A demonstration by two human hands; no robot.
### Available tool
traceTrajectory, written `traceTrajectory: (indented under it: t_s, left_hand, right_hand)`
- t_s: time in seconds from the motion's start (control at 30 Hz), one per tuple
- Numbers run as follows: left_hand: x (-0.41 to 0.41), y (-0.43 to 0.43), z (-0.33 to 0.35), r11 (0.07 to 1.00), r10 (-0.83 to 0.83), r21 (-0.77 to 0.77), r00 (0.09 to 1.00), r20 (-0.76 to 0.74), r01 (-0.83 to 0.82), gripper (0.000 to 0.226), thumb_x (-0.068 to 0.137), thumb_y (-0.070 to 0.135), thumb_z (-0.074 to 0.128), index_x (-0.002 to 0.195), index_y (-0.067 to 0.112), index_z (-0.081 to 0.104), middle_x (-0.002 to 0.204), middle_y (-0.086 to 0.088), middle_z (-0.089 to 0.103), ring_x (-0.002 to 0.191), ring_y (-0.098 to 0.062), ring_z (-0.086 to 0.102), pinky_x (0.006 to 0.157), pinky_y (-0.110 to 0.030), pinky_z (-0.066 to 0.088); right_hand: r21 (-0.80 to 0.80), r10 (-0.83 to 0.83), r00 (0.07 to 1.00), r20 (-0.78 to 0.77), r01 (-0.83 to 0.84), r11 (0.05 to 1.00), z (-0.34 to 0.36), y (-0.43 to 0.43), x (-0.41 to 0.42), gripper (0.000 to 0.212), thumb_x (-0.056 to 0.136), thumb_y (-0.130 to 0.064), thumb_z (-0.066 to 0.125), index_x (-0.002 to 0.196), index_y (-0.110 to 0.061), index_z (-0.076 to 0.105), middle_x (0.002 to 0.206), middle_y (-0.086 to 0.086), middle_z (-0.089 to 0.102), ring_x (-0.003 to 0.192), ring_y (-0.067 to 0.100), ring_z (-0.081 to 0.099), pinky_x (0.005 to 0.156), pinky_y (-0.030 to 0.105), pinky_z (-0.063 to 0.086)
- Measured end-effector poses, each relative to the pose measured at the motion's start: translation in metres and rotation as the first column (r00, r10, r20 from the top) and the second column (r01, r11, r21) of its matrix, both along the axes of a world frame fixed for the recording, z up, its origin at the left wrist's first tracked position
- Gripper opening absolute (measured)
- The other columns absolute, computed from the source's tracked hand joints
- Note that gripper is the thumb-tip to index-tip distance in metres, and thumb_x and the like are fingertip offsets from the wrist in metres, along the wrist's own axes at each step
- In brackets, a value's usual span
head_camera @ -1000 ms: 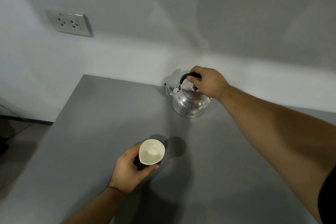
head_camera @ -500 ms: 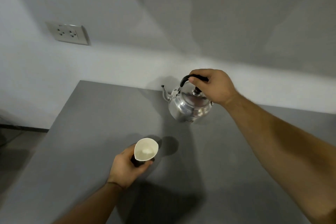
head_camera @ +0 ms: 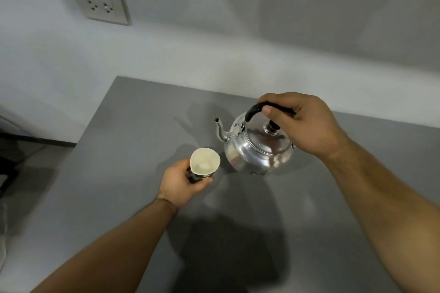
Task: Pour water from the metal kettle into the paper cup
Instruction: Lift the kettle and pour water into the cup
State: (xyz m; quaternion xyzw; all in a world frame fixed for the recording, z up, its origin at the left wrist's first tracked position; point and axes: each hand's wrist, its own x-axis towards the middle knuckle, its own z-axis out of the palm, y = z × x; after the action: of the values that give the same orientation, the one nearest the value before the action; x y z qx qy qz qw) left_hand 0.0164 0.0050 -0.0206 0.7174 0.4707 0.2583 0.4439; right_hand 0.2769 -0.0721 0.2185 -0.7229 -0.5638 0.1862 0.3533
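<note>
A shiny metal kettle (head_camera: 258,150) with a black handle and lid knob hangs just above the grey table (head_camera: 133,131), its spout pointing left. My right hand (head_camera: 304,123) is closed around the handle from above. A paper cup (head_camera: 204,162) with a white inside and a dark printed outside sits just left of the kettle body, below the spout. My left hand (head_camera: 181,181) grips the cup's lower side. The cup's rim is squeezed slightly out of round. I see no water stream.
The table's left edge drops to a darker floor (head_camera: 28,157). A white wall stands right behind the table, with a double power socket (head_camera: 102,7) at the upper left.
My right hand has lifted the kettle off the table's back and carried it forward toward the cup. My left hand has kept its hold on the cup.
</note>
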Motion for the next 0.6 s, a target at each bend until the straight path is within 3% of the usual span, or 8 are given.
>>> traceTrajectory:
  t_s: [0.13, 0.27, 0.47, 0.6]
  left_hand:
    - [0.0, -0.001, -0.003, 1.0, 0.014, 0.014, 1.0, 0.021, -0.014, 0.047, 0.064, 0.033, 0.097, 0.101, 0.037, 0.068, 0.097, 0.008, 0.077, 0.089, -0.007, 0.074, 0.08, -0.029, 0.061]
    - [0.0, -0.002, 0.001, 0.999, 0.008, 0.036, 0.999, 0.041, -0.009, 0.044, 0.063, 0.043, 0.091, 0.095, 0.049, 0.062, 0.096, 0.014, 0.075, 0.09, -0.005, 0.073, 0.082, -0.032, 0.061]
    - [-0.001, -0.002, -0.001, 0.999, -0.004, 0.035, 1.0, 0.024, 0.003, 0.051, 0.065, 0.045, 0.089, 0.109, 0.029, 0.07, 0.102, 0.005, 0.074, 0.093, -0.015, 0.073, 0.083, -0.04, 0.061]
    - [-0.002, -0.002, -0.002, 0.999, -0.017, 0.037, 1.0, 0.01, 0.016, 0.055, 0.067, 0.041, 0.091, 0.115, 0.025, 0.069, 0.104, 0.004, 0.073, 0.093, -0.015, 0.072, 0.084, -0.04, 0.061]
  right_hand:
    - [-0.052, 0.017, 0.998, 0.068, -0.013, 0.999, -0.005, -0.013, -0.016, 0.027, 0.091, -0.055, 0.06, 0.114, -0.055, 0.074, 0.108, -0.026, 0.079, 0.101, 0.004, 0.075, 0.096, 0.046, 0.059]
    - [-0.108, 0.047, 0.96, 0.276, -0.018, 0.994, -0.005, -0.018, -0.031, 0.026, 0.091, -0.062, 0.051, 0.114, -0.065, 0.062, 0.108, -0.022, 0.078, 0.103, 0.005, 0.071, 0.094, 0.043, 0.058]
    - [-0.192, 0.094, 0.855, 0.509, 0.006, 0.981, -0.005, -0.017, -0.04, 0.034, 0.094, -0.064, 0.046, 0.118, -0.06, 0.069, 0.097, -0.018, 0.074, 0.094, 0.01, 0.068, 0.081, 0.037, 0.056]
    - [-0.237, 0.15, 0.781, 0.606, -0.002, 0.971, -0.005, -0.013, -0.042, 0.029, 0.099, -0.061, 0.048, 0.116, -0.06, 0.071, 0.093, -0.018, 0.073, 0.093, 0.009, 0.066, 0.067, 0.03, 0.044]
